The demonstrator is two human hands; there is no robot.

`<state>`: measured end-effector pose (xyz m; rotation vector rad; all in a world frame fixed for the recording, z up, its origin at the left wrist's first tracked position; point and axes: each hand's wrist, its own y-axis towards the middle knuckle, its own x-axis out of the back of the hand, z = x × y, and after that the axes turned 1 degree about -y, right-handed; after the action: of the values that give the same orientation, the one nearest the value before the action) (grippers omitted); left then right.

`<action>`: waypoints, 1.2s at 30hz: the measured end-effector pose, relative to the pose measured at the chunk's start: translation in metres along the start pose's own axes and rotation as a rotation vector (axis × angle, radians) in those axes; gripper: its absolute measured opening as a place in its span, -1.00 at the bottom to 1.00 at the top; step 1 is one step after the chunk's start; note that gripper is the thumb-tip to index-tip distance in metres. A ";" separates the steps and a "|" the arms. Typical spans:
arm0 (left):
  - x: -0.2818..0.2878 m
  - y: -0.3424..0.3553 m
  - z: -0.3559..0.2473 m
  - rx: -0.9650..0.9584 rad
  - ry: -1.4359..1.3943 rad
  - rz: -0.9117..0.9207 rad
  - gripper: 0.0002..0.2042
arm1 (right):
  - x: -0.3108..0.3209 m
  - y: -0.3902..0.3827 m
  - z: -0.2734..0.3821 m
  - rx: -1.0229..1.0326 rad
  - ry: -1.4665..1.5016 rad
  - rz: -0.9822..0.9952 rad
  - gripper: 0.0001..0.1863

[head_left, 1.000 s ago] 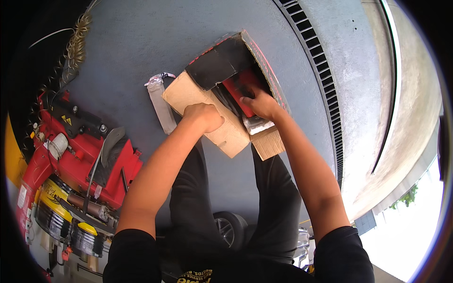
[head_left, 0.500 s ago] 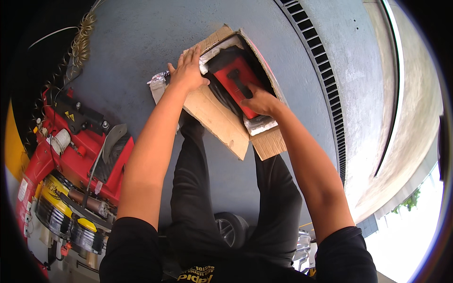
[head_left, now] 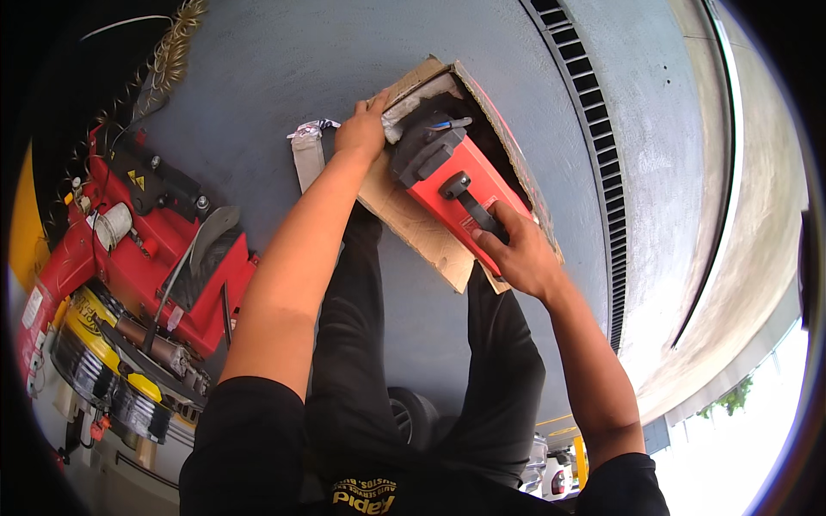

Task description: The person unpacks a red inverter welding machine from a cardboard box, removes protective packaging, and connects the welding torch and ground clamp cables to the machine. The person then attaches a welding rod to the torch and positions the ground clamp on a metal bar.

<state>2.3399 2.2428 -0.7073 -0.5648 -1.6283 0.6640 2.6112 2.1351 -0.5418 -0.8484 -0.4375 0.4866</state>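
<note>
My right hand (head_left: 523, 256) is wrapped round the black carry handle on top of a boxy red-and-black machine (head_left: 482, 176). The machine is raised partly out of an open cardboard box (head_left: 422, 254), tilted, its black end still by the box's far side. A bit of blue shows at that end. My left hand (head_left: 361, 133) grips the box's left rim, the fingers curled over the edge and partly hidden. White foam packing (head_left: 404, 112) lines the box's far end.
Red lifting equipment (head_left: 155, 267) with black and yellow parts stands on the left, below a coiled air hose (head_left: 168, 60). A slotted floor drain (head_left: 594, 112) curves along the right. A car wheel (head_left: 413, 417) shows behind my legs.
My right hand has lifted the machine by its handle, up and toward me out of the box. My left hand stays at the box's rim, its fingers now more curled.
</note>
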 end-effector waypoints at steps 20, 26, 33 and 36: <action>-0.010 -0.066 -0.024 -0.132 0.140 -0.371 -0.47 | 0.058 -0.310 0.065 -0.135 0.270 -0.421 -0.86; 0.012 -0.135 -0.031 -0.248 -0.029 -0.135 -0.50 | 0.086 -0.394 0.092 -0.189 0.415 -0.588 -0.83; 0.078 -0.215 -0.119 -0.463 -0.481 -0.007 -0.36 | 0.132 -0.520 0.098 -0.056 0.257 -0.813 -0.80; 0.094 -0.228 -0.194 -0.556 -0.437 -0.078 -0.10 | 0.161 -0.569 0.089 0.073 0.170 -0.918 -0.77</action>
<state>2.5174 2.1658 -0.4606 -0.7853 -2.2584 0.2748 2.8231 1.9575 -0.0113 -0.5324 -0.5921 -0.4121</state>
